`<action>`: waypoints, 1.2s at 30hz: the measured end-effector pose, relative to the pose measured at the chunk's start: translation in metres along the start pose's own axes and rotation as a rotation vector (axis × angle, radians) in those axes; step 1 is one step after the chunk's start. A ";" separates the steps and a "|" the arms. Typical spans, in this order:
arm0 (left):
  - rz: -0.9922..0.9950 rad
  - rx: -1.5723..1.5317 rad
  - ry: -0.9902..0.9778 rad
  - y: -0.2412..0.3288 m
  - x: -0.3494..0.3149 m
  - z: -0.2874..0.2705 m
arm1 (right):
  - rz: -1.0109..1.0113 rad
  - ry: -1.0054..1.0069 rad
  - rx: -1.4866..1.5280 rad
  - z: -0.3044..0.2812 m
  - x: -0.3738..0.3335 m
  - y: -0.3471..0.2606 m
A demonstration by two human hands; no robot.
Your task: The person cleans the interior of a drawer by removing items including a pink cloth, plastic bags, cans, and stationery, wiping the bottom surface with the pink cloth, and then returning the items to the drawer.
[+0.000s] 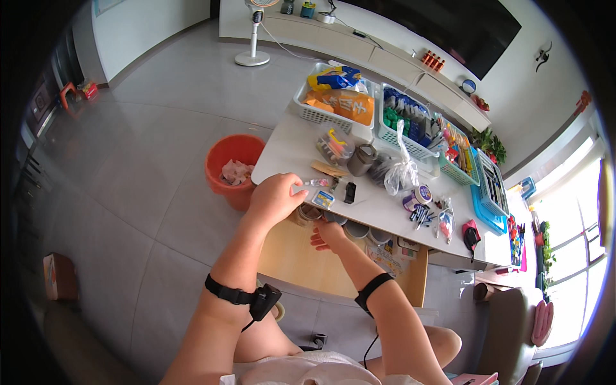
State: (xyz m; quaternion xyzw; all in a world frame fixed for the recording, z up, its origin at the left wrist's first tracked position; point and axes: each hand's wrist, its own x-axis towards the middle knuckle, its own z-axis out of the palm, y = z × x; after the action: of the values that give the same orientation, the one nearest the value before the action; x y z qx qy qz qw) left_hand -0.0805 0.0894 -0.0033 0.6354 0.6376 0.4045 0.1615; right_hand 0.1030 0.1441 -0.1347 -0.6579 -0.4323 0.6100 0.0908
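My left hand (276,197) is at the front edge of the white table (289,144), fingers curled down over a small clear jar (307,213) held just off the edge. My right hand (328,236) comes up from below and touches the jar's underside; its grip is hidden by the jar and the table edge. A small blue and white packet (323,198) and a small black clip-like item (350,192) lie on the table just past my left fingers. Both wrists wear black straps.
An orange bucket (234,168) with scraps stands on the floor left of the table. White baskets (321,115) of packets, a grey cup (361,160), a knotted clear bag (401,170) and blue trays (487,212) crowd the table. Round lids (356,229) line its front edge. A wooden board (301,260) lies below.
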 end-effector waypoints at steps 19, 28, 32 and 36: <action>-0.124 0.259 -0.252 -0.012 0.001 0.002 | -0.120 0.578 -0.543 -0.140 0.012 0.076; -0.119 0.238 -0.294 -0.002 0.009 0.016 | -0.139 0.285 -1.087 -0.166 0.040 0.092; -0.248 0.294 -0.277 -0.024 -0.008 -0.018 | -0.270 0.362 -0.780 -0.100 -0.026 0.029; -0.174 0.268 -0.318 0.000 0.006 0.006 | -0.314 0.421 -0.746 -0.155 0.020 0.074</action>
State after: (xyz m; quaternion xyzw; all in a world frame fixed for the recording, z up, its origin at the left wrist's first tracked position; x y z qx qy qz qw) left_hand -0.0772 0.0969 -0.0054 0.6495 0.7047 0.1951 0.2084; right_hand 0.2713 0.1754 -0.1601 -0.6820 -0.6889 0.2443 0.0250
